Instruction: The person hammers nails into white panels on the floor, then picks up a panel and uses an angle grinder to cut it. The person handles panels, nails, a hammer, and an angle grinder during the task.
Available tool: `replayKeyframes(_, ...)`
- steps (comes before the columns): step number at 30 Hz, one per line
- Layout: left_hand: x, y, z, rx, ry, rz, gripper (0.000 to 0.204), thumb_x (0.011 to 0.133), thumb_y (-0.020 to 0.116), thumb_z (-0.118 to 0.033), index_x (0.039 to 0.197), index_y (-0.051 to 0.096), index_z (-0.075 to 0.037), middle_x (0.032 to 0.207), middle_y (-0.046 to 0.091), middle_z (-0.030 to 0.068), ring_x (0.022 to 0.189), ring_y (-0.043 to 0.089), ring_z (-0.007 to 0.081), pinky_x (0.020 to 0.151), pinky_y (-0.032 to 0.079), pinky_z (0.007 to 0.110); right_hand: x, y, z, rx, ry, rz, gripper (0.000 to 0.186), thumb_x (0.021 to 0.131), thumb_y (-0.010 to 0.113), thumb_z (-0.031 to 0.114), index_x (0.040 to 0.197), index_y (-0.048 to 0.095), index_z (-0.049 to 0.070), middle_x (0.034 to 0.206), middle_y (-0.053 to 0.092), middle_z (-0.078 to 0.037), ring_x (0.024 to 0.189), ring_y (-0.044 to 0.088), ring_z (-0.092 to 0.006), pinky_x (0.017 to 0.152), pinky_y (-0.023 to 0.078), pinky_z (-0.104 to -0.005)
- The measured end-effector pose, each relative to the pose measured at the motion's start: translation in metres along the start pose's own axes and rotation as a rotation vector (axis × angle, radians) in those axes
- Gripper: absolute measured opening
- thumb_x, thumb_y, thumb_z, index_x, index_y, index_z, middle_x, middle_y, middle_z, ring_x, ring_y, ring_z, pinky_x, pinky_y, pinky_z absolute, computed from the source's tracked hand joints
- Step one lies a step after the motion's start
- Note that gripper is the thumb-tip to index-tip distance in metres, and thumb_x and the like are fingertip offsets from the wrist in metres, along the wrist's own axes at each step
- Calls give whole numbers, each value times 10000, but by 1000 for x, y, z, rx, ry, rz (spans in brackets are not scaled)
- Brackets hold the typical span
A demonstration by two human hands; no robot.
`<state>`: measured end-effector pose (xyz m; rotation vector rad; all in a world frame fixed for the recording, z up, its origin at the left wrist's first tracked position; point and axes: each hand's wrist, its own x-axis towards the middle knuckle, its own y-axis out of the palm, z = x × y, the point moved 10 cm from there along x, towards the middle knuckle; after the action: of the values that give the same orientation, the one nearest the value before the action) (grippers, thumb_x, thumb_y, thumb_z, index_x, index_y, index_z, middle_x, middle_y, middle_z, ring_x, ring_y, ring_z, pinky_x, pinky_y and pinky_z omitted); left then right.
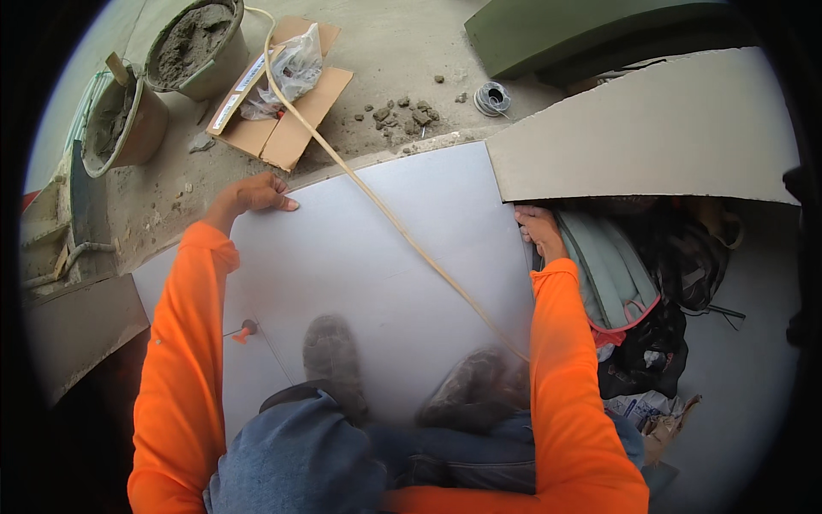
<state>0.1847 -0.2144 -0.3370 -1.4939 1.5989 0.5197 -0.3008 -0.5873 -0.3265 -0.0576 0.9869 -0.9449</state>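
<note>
A large smooth grey tile [377, 257] spreads in front of me, its far edge against a rough cement ledge. My left hand [261, 193] is closed over that far edge, thumb on the near face and fingers curled behind. At the tile's right edge, my right hand [539, 230] grips near the upper corner, its fingertips partly hidden. A beige cord [394, 221] runs slantwise across the tile from the upper left to my right forearm. Beside my left forearm, a small orange-red knobbed piece [244, 331] sits at thin joint lines.
Two buckets of mortar [195, 43] and an open cardboard box [295, 128] with clear plastic stand at the far left. Mortar crumbs [402, 116] and a wire spool [491, 99] lie beyond the tile. Under the grey slab [642, 128] at right are bags [612, 265].
</note>
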Motion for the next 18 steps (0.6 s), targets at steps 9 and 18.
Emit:
replayKeyframes(9,1,-4,3,65,6,-10,372,877,860,-407,964,772,-57,865,738,21,816,661,146,765,509,347,4,-1,-5,9,-29,10,298,993,746,139,1231,684,-29,840,602,22,618,452,-65,535,378,-248)
replayKeyframes(18,7,-4,13,74,26,39,469,905,778,-501,1084,774,-67,1005,759,43,945,672,197,909,494,398,17,-4,-15,-21,-1,14,358,1022,700,148,1333,676,-28,868,617,14,587,414,-60,516,365,-255)
